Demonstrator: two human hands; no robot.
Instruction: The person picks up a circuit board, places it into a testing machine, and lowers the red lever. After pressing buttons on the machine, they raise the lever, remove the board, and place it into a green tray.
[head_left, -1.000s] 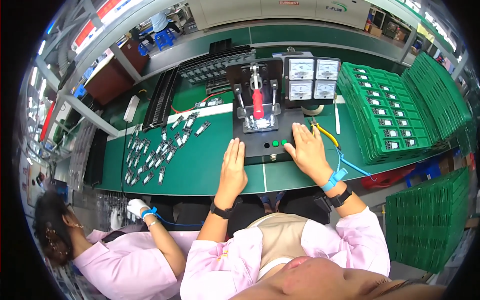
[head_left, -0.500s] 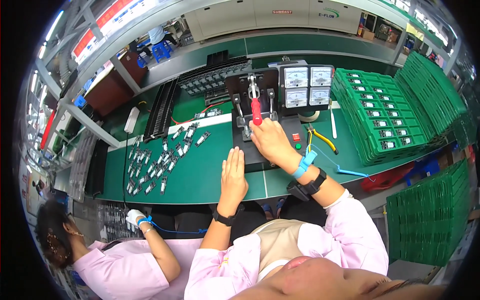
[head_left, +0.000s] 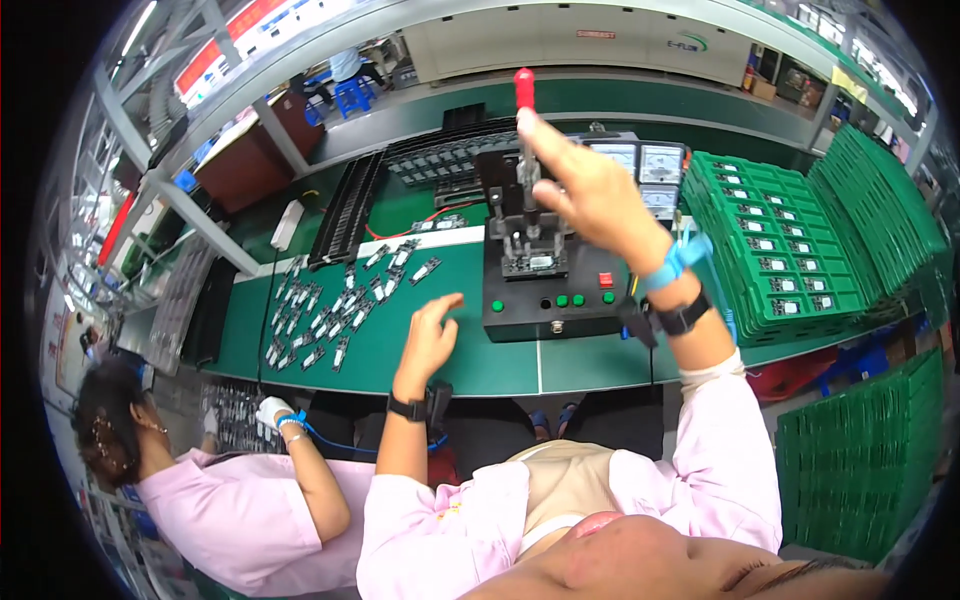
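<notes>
A black test fixture (head_left: 520, 318) stands on the green bench, its toggle clamp's red handle (head_left: 525, 90) pointing up. In the fixture's nest, under the clamp, lies a small circuit board (head_left: 541, 263). My right hand (head_left: 600, 195) is raised beside the clamp with fingers stretched and thumb apart. Its fingertips are at the lower end of the handle; I cannot tell whether they touch it. My left hand (head_left: 430, 338) hovers in front of the fixture's left side, fingers loosely bent and apart, holding nothing. Several loose circuit boards (head_left: 385, 288) lie scattered to its left.
Right of the fixture are panel meters (head_left: 660, 165) and a green tray (head_left: 845, 300) holding boards, with more green trays (head_left: 865, 460) stacked below. Black racks (head_left: 350, 205) stand behind the loose boards. At the left sits a co-worker (head_left: 250, 510) in pink, wearing gloves.
The red handle has swung up and back with my right hand, uncovering the board in the fixture. My left hand has moved left, away from the fixture, its fingers now bent.
</notes>
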